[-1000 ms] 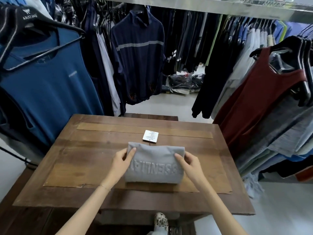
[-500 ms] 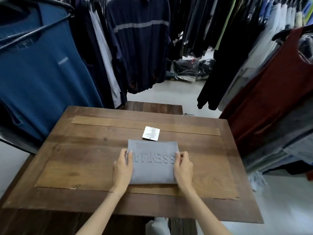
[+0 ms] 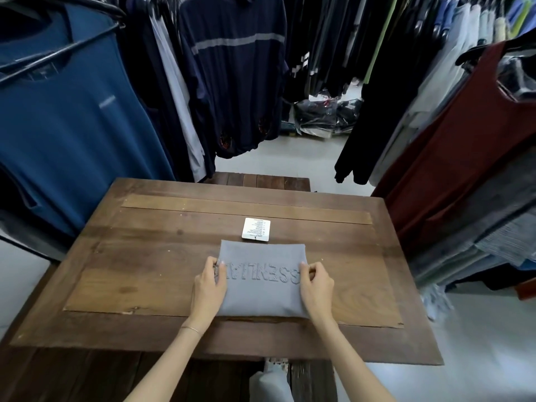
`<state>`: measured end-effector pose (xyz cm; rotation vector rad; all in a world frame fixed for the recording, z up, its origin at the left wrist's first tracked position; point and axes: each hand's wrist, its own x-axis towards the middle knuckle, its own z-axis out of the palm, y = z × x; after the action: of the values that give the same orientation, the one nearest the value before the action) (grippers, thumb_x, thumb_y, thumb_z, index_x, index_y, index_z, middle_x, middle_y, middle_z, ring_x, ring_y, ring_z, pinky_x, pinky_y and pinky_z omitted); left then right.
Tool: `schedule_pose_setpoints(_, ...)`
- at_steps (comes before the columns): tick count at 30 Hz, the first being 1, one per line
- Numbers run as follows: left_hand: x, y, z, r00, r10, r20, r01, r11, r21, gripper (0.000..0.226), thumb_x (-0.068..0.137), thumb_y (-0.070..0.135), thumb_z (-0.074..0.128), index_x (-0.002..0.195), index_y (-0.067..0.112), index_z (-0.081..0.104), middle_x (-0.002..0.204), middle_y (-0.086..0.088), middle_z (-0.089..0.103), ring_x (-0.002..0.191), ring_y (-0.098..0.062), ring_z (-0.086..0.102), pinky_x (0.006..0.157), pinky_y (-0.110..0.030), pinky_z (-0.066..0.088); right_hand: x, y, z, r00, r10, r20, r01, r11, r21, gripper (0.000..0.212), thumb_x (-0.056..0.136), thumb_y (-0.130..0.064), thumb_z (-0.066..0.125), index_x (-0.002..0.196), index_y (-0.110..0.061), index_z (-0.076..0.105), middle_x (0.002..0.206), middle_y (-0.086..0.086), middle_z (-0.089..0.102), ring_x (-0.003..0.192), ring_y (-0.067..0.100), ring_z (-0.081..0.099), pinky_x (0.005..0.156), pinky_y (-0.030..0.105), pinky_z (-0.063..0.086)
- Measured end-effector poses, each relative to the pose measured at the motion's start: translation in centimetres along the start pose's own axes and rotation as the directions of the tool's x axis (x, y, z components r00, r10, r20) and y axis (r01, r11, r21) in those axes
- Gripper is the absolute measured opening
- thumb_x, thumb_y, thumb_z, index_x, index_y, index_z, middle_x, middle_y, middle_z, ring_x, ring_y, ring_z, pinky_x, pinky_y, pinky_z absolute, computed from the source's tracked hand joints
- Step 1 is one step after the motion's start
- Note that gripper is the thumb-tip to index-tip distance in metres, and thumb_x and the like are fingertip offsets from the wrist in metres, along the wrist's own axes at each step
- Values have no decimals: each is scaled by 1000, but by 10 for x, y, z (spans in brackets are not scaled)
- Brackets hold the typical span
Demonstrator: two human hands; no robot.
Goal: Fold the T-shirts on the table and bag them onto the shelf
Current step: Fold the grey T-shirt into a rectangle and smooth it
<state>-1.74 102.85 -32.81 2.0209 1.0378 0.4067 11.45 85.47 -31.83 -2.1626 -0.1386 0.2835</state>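
A grey T-shirt with raised lettering lies folded into a small rectangle on the wooden table. My left hand grips its left edge, fingers curled over the fabric. My right hand grips the right edge the same way. A white paper tag lies on the table just beyond the shirt's far edge. No bag or shelf is in view.
Racks of hanging clothes surround the table: a blue shirt at left, a navy striped top behind, a dark red tank top at right. Plastic-wrapped garments lie on the floor beyond the table.
The shirt went from held slightly raised and wide to lying flat and narrower on the table. Both hands slid to its sides and curled onto the edges. The camera tilted down.
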Motion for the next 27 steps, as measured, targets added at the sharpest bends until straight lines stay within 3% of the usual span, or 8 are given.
schedule_pose_setpoints(8, -9, -1, -5, 999, 12, -46, -9, 998, 68, 24, 98, 33, 45, 115, 16, 45, 62, -6, 57, 64, -23, 58, 58, -40, 42, -2, 0, -1, 999, -21, -29, 21, 1000, -17, 20, 95, -22, 55, 80, -9, 51, 69, 0, 57, 66, 20, 52, 59, 25, 27)
schedule_pose_setpoints(11, -18, 3, -13, 979, 37, -200, 5, 978, 207, 26, 98, 30, 45, 120, 17, 46, 86, -4, 60, 74, -24, 58, 59, -33, 38, -6, -6, -1, 983, -110, -147, 98, 991, -88, 9, 93, -18, 57, 100, -12, 56, 96, 1, 60, 90, 21, 57, 73, 27, 38)
schedule_pose_setpoints(13, -23, 13, -14, 945, 222, -241, -163, 956, 243, 23, 98, 22, 44, 119, 15, 53, 102, -2, 57, 83, -15, 53, 65, -29, 40, -11, -14, 2, 954, -273, -124, 254, 955, -153, 24, 96, -17, 52, 118, -10, 57, 119, 3, 57, 113, 20, 50, 91, 27, 39)
schedule_pose_setpoints(15, -22, 24, -5, 884, 455, -107, -413, 868, 274, 32, 98, 20, 38, 121, 12, 58, 113, -2, 59, 99, -11, 51, 80, -29, 43, -19, -26, 14, 922, -381, 70, 387, 913, -125, 35, 101, -22, 41, 132, -10, 51, 141, 1, 46, 135, 15, 36, 111, 25, 27)
schedule_pose_setpoints(17, -17, 29, 16, 823, 561, 93, -557, 761, 333, 44, 97, 23, 29, 129, 10, 57, 129, -4, 59, 120, -18, 52, 100, -31, 34, -28, -30, 30, 869, -418, 266, 458, 882, -111, 52, 102, -39, 24, 144, -12, 39, 153, -4, 28, 144, 9, 18, 116, 19, 10)
schedule_pose_setpoints(19, -13, 25, 36, 822, 515, 242, -567, 713, 412, 48, 99, 25, 23, 138, 7, 45, 142, -7, 48, 131, -24, 48, 109, -35, 23, -28, -22, 43, 848, -399, 350, 475, 864, -165, 78, 92, -58, 0, 151, -12, 22, 159, -1, 12, 147, 9, 7, 121, 27, 5)
schedule_pose_setpoints(21, -14, 15, 47, 855, 440, 273, -518, 720, 461, 50, 99, 27, 22, 144, 9, 33, 150, -7, 34, 137, -25, 39, 113, -36, 13, -24, -6, 46, 847, -368, 384, 492, 816, -304, 89, 82, -66, -20, 151, -15, 3, 158, -2, -5, 147, 9, -6, 122, 32, -1)
schedule_pose_setpoints(27, -15, 8, 45, 880, 367, 302, -475, 709, 521, 57, 102, 40, 4, 152, 17, 19, 159, -3, 17, 146, -21, 17, 116, -34, 4, -19, 4, 37, 827, -372, 421, 538, 738, -407, 75, 84, -59, -15, 149, -22, -11, 158, -4, -16, 142, 5, -22, 115, 23, -17)
